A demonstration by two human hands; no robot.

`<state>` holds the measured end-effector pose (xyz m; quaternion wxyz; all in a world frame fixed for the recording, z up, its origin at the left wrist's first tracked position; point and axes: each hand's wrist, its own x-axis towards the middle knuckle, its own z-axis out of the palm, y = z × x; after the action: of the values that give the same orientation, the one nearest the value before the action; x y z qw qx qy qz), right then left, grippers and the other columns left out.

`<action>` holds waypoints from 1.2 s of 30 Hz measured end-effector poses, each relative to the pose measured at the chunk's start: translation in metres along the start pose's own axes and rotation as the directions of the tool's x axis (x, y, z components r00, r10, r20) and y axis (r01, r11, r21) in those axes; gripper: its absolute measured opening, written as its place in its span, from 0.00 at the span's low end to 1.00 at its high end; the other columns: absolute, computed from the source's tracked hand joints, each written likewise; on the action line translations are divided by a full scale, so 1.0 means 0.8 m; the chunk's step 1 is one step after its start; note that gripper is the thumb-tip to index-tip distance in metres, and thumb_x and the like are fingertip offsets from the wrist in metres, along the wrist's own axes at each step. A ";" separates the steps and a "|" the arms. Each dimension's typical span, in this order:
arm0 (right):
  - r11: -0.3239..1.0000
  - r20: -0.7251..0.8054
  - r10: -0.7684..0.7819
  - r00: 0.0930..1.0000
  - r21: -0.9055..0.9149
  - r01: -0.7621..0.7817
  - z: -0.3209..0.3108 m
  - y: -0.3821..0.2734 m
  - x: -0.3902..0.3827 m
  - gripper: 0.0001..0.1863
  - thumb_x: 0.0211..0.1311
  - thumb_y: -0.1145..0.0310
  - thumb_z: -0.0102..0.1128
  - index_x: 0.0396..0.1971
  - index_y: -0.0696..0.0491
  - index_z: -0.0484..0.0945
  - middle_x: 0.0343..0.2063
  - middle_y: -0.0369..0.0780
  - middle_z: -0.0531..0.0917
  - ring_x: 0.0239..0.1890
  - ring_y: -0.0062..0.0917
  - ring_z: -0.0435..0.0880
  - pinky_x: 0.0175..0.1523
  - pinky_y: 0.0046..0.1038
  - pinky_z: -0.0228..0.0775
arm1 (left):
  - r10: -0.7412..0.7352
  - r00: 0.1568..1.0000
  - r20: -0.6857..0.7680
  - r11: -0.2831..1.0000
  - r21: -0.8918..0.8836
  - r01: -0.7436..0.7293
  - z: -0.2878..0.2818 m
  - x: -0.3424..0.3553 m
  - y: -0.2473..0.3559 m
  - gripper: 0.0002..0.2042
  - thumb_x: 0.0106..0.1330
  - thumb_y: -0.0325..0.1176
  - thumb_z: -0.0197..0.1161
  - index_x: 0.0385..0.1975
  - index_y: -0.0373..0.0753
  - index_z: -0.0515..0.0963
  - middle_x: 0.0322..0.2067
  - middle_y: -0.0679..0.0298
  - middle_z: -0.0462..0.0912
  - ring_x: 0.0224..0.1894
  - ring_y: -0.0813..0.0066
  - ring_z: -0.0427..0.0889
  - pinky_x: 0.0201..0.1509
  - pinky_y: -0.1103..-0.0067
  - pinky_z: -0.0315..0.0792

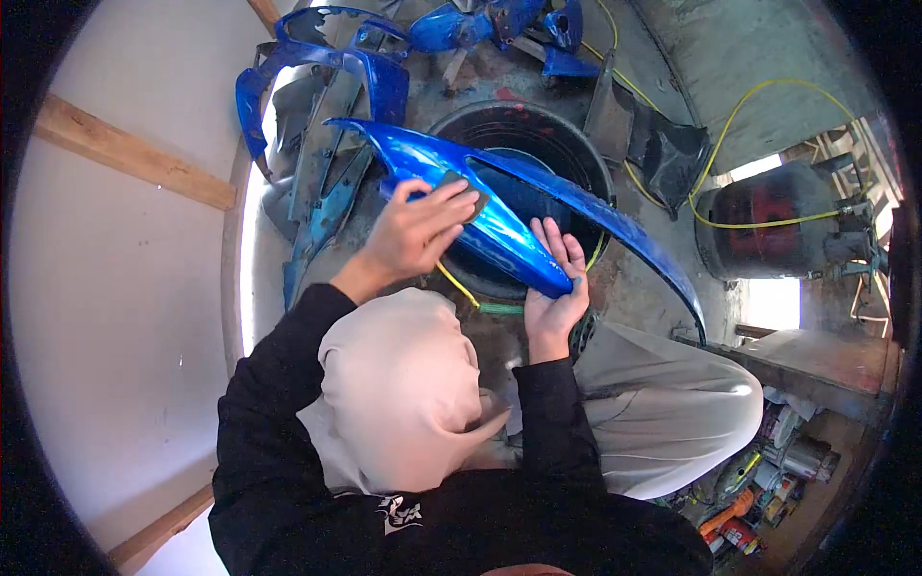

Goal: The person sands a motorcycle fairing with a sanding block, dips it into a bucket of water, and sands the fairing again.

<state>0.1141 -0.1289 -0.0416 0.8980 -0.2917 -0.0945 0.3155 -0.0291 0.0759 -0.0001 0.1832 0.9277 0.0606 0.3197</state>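
Note:
A glossy blue molded panel with a long, slotted tail reaches diagonally over a black tub. My left hand presses a small dark grey pad flat against the panel's upper face, fingers closed round it. My right hand cradles the panel's lower tip from underneath, its fingers curled along the edge. A yellow hose with a green end lies below the panel, partly hidden.
More blue panels and dark plastic parts lie behind and beside the tub. A tank with yellow hose stands at right, above a wooden shelf with cans and tools. A white wall rises at left.

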 end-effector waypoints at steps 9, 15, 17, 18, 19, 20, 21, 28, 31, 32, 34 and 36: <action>0.999 0.008 -0.041 0.999 0.031 0.040 0.003 0.004 0.001 0.18 0.69 0.69 0.45 0.55 0.59 0.72 0.64 0.63 0.72 0.70 0.58 0.68 0.77 0.54 0.55 | 0.034 0.994 0.107 0.999 0.012 -0.035 -0.010 -0.001 -0.004 0.15 0.76 0.35 0.55 0.57 0.42 0.82 0.61 0.61 0.82 0.66 0.69 0.77 0.65 0.66 0.62; 0.999 0.051 -0.017 0.999 -0.032 0.019 0.000 0.004 0.003 0.22 0.71 0.60 0.47 0.59 0.57 0.70 0.68 0.61 0.68 0.73 0.56 0.63 0.78 0.54 0.50 | -0.374 0.925 -0.070 0.901 0.207 0.380 -0.031 0.005 -0.082 0.16 0.78 0.38 0.52 0.57 0.44 0.82 0.61 0.62 0.82 0.64 0.69 0.78 0.63 0.65 0.62; 1.000 0.050 -0.022 0.999 -0.020 0.023 -0.007 0.001 0.004 0.22 0.71 0.60 0.46 0.58 0.57 0.70 0.68 0.61 0.68 0.73 0.57 0.63 0.78 0.54 0.50 | -0.190 0.981 0.032 0.968 0.174 0.182 -0.015 -0.005 -0.049 0.16 0.78 0.38 0.52 0.58 0.45 0.81 0.62 0.62 0.81 0.66 0.69 0.77 0.64 0.65 0.62; 1.000 0.051 -0.018 0.999 -0.003 0.018 -0.009 0.002 0.001 0.22 0.71 0.61 0.46 0.58 0.58 0.70 0.68 0.61 0.68 0.73 0.57 0.63 0.78 0.54 0.50 | -0.091 0.991 0.098 0.992 0.094 0.082 -0.019 -0.005 -0.023 0.16 0.78 0.39 0.52 0.58 0.45 0.81 0.62 0.62 0.81 0.67 0.70 0.76 0.65 0.65 0.61; 1.000 0.055 -0.020 0.998 -0.005 0.020 -0.009 0.003 0.004 0.22 0.71 0.61 0.46 0.58 0.58 0.70 0.68 0.61 0.68 0.73 0.57 0.63 0.78 0.54 0.50 | -0.054 0.979 0.195 0.997 -0.047 0.064 -0.027 -0.004 -0.010 0.17 0.79 0.40 0.51 0.60 0.46 0.81 0.62 0.63 0.81 0.68 0.71 0.75 0.66 0.65 0.61; 1.000 0.079 -0.028 0.997 -0.003 0.028 -0.008 0.005 0.004 0.22 0.71 0.61 0.46 0.58 0.58 0.70 0.68 0.61 0.68 0.73 0.57 0.63 0.78 0.54 0.50 | -0.061 0.980 0.191 0.997 -0.044 0.071 -0.036 -0.005 -0.021 0.17 0.79 0.40 0.51 0.60 0.46 0.81 0.62 0.63 0.81 0.68 0.71 0.75 0.66 0.65 0.61; 0.999 0.101 -0.035 0.994 -0.005 0.036 -0.008 0.004 0.003 0.22 0.71 0.61 0.46 0.58 0.58 0.70 0.68 0.61 0.68 0.73 0.57 0.63 0.78 0.54 0.50 | -0.041 0.964 0.263 0.997 0.068 0.024 -0.050 -0.003 -0.047 0.17 0.79 0.39 0.52 0.62 0.46 0.80 0.64 0.63 0.79 0.69 0.71 0.73 0.68 0.66 0.58; 0.997 0.012 -0.035 0.999 -0.064 0.036 -0.004 0.007 0.003 0.28 0.71 0.51 0.55 0.58 0.59 0.69 0.67 0.62 0.69 0.71 0.57 0.66 0.77 0.55 0.54 | -0.248 0.733 0.633 0.967 0.201 0.153 -0.112 0.097 -0.069 0.16 0.77 0.37 0.53 0.54 0.33 0.81 0.54 0.53 0.85 0.59 0.53 0.82 0.65 0.65 0.74; 0.997 0.063 -0.080 0.995 0.005 0.079 -0.012 0.011 0.003 0.25 0.71 0.55 0.54 0.58 0.59 0.69 0.66 0.64 0.69 0.71 0.57 0.66 0.77 0.55 0.53 | 0.067 0.836 0.544 0.994 0.039 -0.105 -0.059 0.079 -0.016 0.16 0.78 0.39 0.50 0.54 0.39 0.80 0.53 0.58 0.85 0.56 0.60 0.83 0.57 0.62 0.73; 0.997 0.068 -0.080 0.994 0.015 0.079 -0.012 0.012 0.005 0.25 0.71 0.55 0.54 0.58 0.59 0.69 0.66 0.64 0.69 0.71 0.57 0.66 0.77 0.55 0.53 | 0.231 0.839 0.493 0.968 -0.030 -0.249 -0.046 0.071 0.017 0.16 0.78 0.39 0.50 0.58 0.41 0.78 0.60 0.62 0.81 0.58 0.64 0.81 0.62 0.62 0.68; 0.997 0.043 -0.075 0.996 0.028 0.074 -0.011 0.014 0.002 0.24 0.71 0.57 0.53 0.57 0.59 0.69 0.66 0.64 0.69 0.71 0.58 0.66 0.77 0.55 0.54 | 0.369 0.853 0.370 0.927 -0.073 -0.369 -0.032 0.047 0.012 0.16 0.79 0.37 0.49 0.60 0.42 0.77 0.59 0.63 0.81 0.58 0.65 0.82 0.64 0.62 0.66; 0.998 0.040 -0.067 0.997 0.024 0.066 -0.002 0.012 0.001 0.24 0.71 0.58 0.53 0.57 0.60 0.69 0.65 0.64 0.70 0.71 0.58 0.67 0.77 0.55 0.54 | 0.107 0.964 0.243 0.958 0.235 -0.166 -0.037 0.045 -0.032 0.16 0.79 0.36 0.49 0.59 0.42 0.78 0.58 0.62 0.83 0.56 0.65 0.83 0.61 0.61 0.67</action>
<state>0.1104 -0.1228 -0.0485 0.9092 -0.2718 -0.1190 0.2922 -0.0187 0.1169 0.0325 0.0466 0.9759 0.0148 0.2128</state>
